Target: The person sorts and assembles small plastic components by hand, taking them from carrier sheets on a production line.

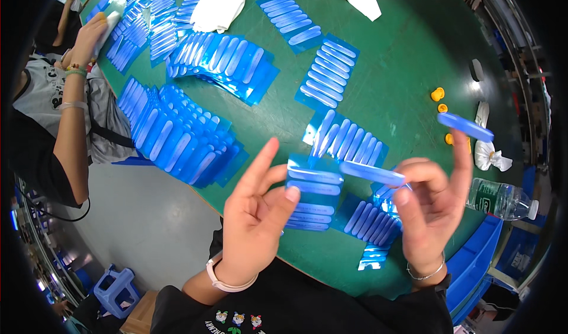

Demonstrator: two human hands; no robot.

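My left hand [251,239] grips a small blue film sheet [313,195] between thumb and fingers, its index finger stretched upward. Several long, rounded blue strips lie in a row across that sheet. In my right hand [435,215], thumb and finger pinch the end of one loose blue strip [373,173], which reaches toward the sheet's upper right corner. A second blue strip [465,127] rests against the raised fingertip of the same hand. Under and beyond both hands, more strip-covered sheets [349,142] lie on the green table [396,68], partly hidden by my right hand.
Piled strip sheets [183,139] cover the table's left side, near a white cloth [219,7]. A co-worker's hand [89,38] holds something white at far left. To the right are yellow rubber pieces [438,94], a clear bottle [500,199] and a blue bin [473,269].
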